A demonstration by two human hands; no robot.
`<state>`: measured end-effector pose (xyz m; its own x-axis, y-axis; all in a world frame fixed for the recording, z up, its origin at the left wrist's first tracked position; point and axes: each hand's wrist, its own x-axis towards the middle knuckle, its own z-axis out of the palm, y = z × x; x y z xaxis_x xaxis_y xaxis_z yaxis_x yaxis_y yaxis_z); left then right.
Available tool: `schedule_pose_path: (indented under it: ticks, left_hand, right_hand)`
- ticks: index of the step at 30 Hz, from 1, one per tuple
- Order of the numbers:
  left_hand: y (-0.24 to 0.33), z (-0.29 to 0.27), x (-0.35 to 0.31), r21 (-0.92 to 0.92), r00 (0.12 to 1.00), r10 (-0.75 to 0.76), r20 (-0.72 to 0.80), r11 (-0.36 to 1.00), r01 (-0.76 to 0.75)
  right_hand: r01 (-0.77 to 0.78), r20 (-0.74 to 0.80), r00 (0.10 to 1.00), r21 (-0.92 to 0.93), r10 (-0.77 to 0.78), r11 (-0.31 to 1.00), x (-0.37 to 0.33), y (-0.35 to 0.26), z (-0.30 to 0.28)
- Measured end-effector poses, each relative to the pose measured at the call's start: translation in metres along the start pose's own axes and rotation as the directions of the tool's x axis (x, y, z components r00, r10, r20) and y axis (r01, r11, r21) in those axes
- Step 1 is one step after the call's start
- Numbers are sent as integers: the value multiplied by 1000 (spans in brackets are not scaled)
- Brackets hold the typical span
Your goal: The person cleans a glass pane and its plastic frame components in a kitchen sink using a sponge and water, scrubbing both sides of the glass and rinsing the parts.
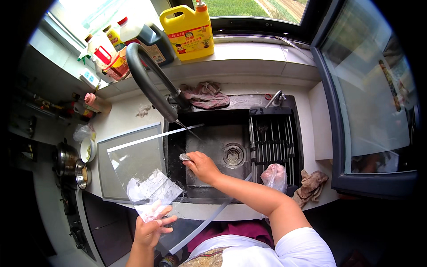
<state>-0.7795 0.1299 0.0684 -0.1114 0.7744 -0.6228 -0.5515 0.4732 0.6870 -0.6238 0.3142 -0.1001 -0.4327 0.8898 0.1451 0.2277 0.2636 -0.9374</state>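
A clear panel (126, 162) with pale strips along two opposite edges is held tilted over the sink's left side and the counter's front edge. My left hand (151, 229) grips it at the lower left, the fingers partly seen through it. A bright white patch shows on the panel above these fingers; I cannot tell whether it is suds or a reflection. My right hand (202, 167) is closed round a small silvery scourer (184, 157), above the dark sink (213, 193). The gooseneck faucet (149, 82) stands behind, with a thin stream of water falling from its spout.
A framed grey panel (129, 175) lies left of the sink. A black rack (271, 133) spans the sink's right side, near a plastic bag (274, 175) and a brown cloth (311, 187). A pink rag (207, 95) and yellow jug (189, 33) are behind. An open window sash (338, 111) juts in.
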Motion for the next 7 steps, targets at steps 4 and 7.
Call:
schedule_pose_path:
  ticks: [4, 7]
  left_hand:
    - [-11, 3, 9, 31, 1000, -3, 20, 1000, 2]
    - [-18, -6, 20, 40, 998, -21, 55, 999, 19]
  right_hand:
    - [-126, -44, 991, -5, 126, 992, -5, 34, -10]
    - [-428, 84, 904, 231, 420, 874, 2, 77, -18]
